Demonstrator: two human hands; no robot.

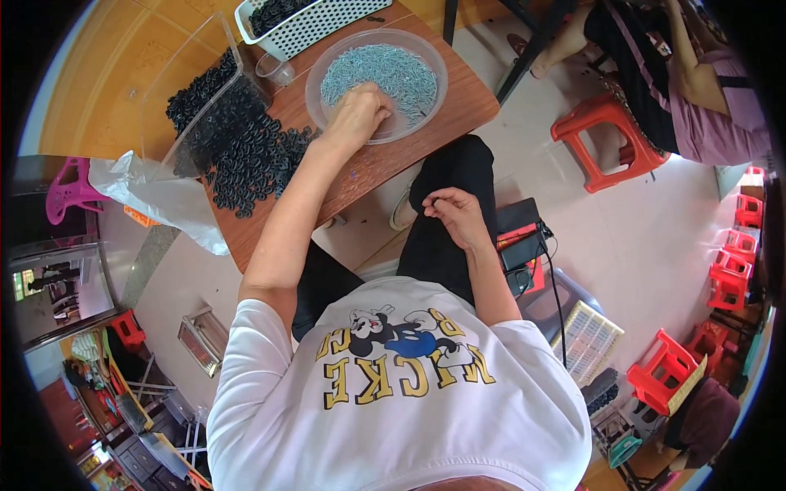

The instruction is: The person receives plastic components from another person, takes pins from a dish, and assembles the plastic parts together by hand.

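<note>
My left hand (354, 119) reaches into a round clear plastic bowl (313, 86) on the table. Small silvery-blue metal pins or screws (385, 74) fill much of it, and my curled fingers are at the near side of that pile. What those fingers pinch is hidden. Over my right thigh, off the table, my right hand (458, 217) is closed, with thumb and fingertips together. A tiny dark spot shows between them, too small to name. Many small black ring-like plastic parts (254, 159) lie heaped on the table, left of my left forearm.
A clear bin (192, 135) lies tipped with black parts spilling out. Behind it are a small clear cup (275, 70) and a white perforated basket (299, 30) of black parts. The brown table (458, 102) ends near my knees. A red stool (610, 139) and a seated person (704, 106) are at right.
</note>
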